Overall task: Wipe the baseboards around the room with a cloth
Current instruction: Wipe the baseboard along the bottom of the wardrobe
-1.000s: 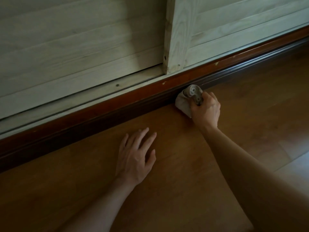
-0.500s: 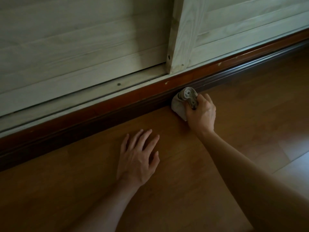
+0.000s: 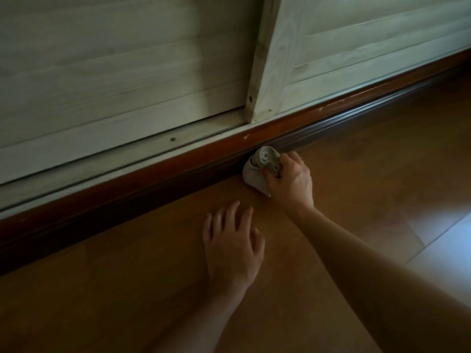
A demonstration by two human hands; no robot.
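Right hand (image 3: 290, 182) grips the rolled cloth (image 3: 254, 174), its long axis crosswise to the baseboard (image 3: 153, 179), coiled end against it. Left hand (image 3: 232, 245) lies flat, fingers spread, near the baseboard.

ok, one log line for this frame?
phase: wiping, in progress | right hand: grips cloth, pressed against baseboard | left hand: flat on floor, fingers spread, holds nothing

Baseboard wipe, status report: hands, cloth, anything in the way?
Right hand grips bunched cloth against baseboard. Left hand rests open on floor. Nothing visible in the way.
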